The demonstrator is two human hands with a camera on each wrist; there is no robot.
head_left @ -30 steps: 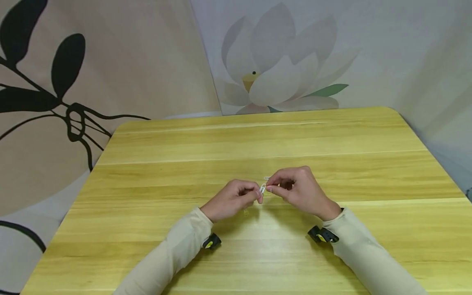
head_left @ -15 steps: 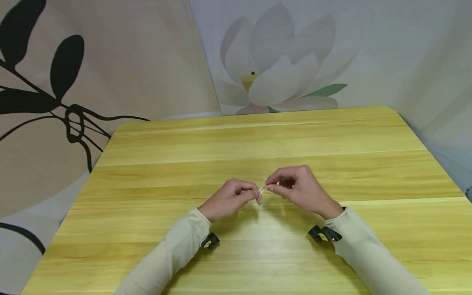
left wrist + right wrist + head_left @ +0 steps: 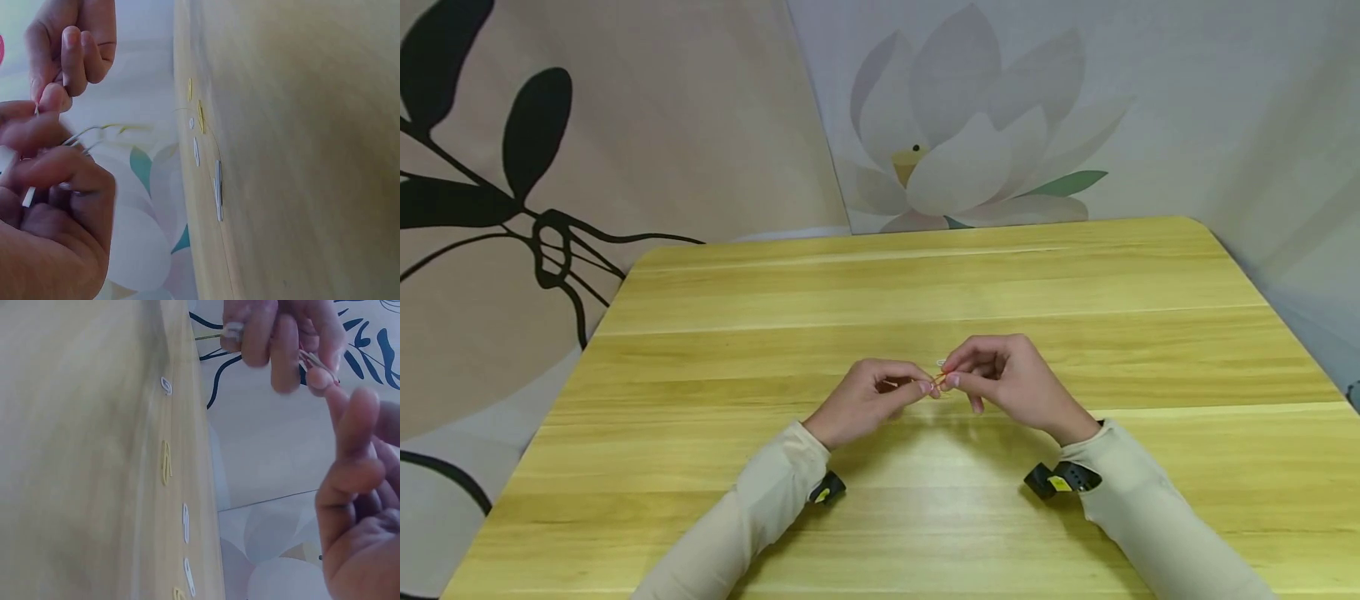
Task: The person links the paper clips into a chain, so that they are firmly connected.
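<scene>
Over the middle of the table, my left hand [image 3: 872, 400] and right hand [image 3: 1007, 379] meet at their fingertips. A small red-orange paper clip [image 3: 941, 378] spans the gap, pinched by thumb and finger on each side. From the curled fingers of the left hand [image 3: 62, 194], in the left wrist view, linked clips [image 3: 94, 129] dangle, pale near the hand and yellow at the end. A pale clip [image 3: 317, 364] with red beside it shows at the left fingertips in the right wrist view. Fingers hide most of the joint between the clips.
Loose paper clips lie on the wooden table [image 3: 737, 333] beyond the hands: a white clip [image 3: 941, 362] behind the right fingers, and a yellow clip [image 3: 166, 464] and white clip [image 3: 185, 523] in the right wrist view. A patterned backdrop [image 3: 715, 125] rises behind the table's far edge.
Earlier a white clip showed between the fingertips; now the red-orange one does. The clip end hanging under the left hand has gone from the head view. A right-hand finger now hangs lower.
</scene>
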